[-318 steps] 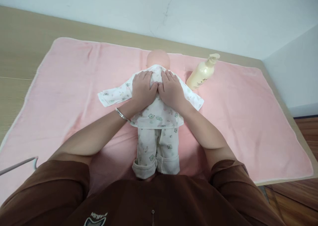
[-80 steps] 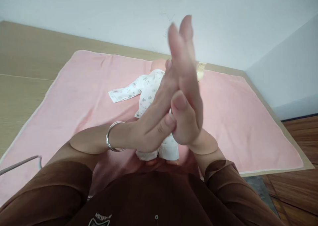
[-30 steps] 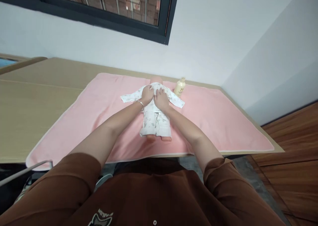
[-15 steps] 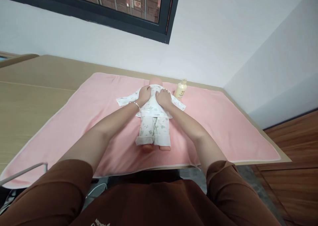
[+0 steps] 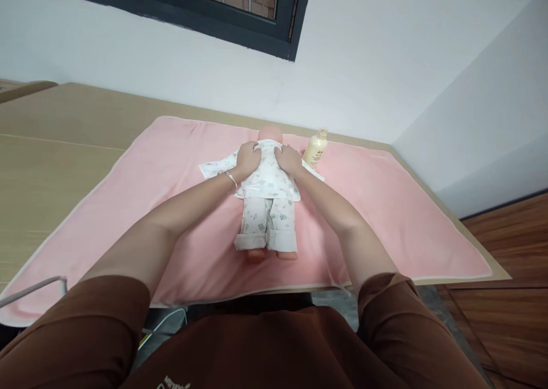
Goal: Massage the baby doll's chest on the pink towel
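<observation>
A baby doll (image 5: 270,133) with a bare pink head lies on a pink blanket (image 5: 368,212), its feet toward me. It wears a white printed top (image 5: 268,178) and matching trousers (image 5: 280,223) with turned-up cuffs. My left hand (image 5: 248,158) rests over the doll's shoulder on the left, thumb apart and pointing inward. On the opposite shoulder lies my right hand (image 5: 289,159), its thumb also spread inward. Both hands touch the top, and a strip of it shows between the thumbs. Some fingertips are hidden behind the hands.
A pale yellow bottle (image 5: 315,150) stands just right of the doll, close to my right hand. The blanket covers much of a wooden table (image 5: 55,166) against a white wall. A grey bar (image 5: 38,288) juts in at the lower left. Wooden panelling (image 5: 514,252) is at the right.
My right hand has shifted up and slightly right, onto the doll's shoulder. My left hand has moved a little outward and now curves over the other shoulder. The view has tilted slightly.
</observation>
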Demonstrator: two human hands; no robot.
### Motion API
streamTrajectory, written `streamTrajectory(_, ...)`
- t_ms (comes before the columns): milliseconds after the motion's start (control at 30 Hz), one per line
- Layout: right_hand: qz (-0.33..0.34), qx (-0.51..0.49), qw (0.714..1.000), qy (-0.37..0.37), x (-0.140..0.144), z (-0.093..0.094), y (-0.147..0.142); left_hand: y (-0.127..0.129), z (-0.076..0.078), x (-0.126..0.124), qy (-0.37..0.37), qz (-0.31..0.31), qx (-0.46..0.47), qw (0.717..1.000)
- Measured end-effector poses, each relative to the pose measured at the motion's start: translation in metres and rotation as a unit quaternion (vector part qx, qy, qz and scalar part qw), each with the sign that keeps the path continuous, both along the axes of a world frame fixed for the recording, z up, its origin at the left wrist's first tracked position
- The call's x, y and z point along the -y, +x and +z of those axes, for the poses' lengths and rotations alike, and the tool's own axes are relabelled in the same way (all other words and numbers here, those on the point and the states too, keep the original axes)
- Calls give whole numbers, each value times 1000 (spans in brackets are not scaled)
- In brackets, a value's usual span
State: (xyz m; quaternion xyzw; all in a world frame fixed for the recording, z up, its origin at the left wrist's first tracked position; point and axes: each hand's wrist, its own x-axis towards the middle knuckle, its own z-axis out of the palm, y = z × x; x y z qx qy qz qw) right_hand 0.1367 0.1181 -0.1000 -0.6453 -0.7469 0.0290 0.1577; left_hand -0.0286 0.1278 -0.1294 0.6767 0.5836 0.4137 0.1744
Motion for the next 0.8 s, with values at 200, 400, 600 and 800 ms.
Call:
streamTrajectory(200, 72, 3, 997, 35, 23, -3, -21, 1, 13, -12, -40, -41, -45, 997)
streamTrajectory(400, 18, -22, 999, -27, 3, 7, 4, 16, 12, 12, -4, -61, -105, 993)
streamTrajectory(600, -13, -1, 999, -43, 23, 14, -15, 12, 11, 18, 15, -89, -110, 990)
streamTrajectory(800, 82, 19, 996, -13, 45, 8, -21, -3, 9, 1, -5, -92, -85, 992)
